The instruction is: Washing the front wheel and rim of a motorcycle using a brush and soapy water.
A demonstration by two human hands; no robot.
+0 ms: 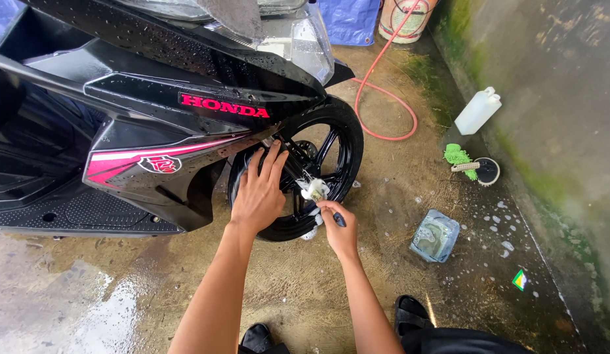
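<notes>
A person crouches on a wet concrete floor (397,196) beside a black scooter (154,118), at work on its front wheel (347,147). The left hand (258,193) lies open and flat, fingers spread, against the tyre's near left side, apparently to steady the wheel or the body's lean. The right hand (338,229) is closed around the dark handle of a small brush (315,190), whose soapy, pale head is pushed in among the black spokes near the hub, a spot a larger tool would likely not reach. Suds cling to the brush and dot the floor to the right. Close by on the right, within arm's reach, sits a clear tub (436,236) of cloudy water. Farther off, along the mossy wall (554,118), lie a green mitt (457,156), a round brush (485,170) and a white jug (479,110). A red hose (384,98) loops across the far floor behind the wheel. Two black sandals (410,311) show at the near edge.
</notes>
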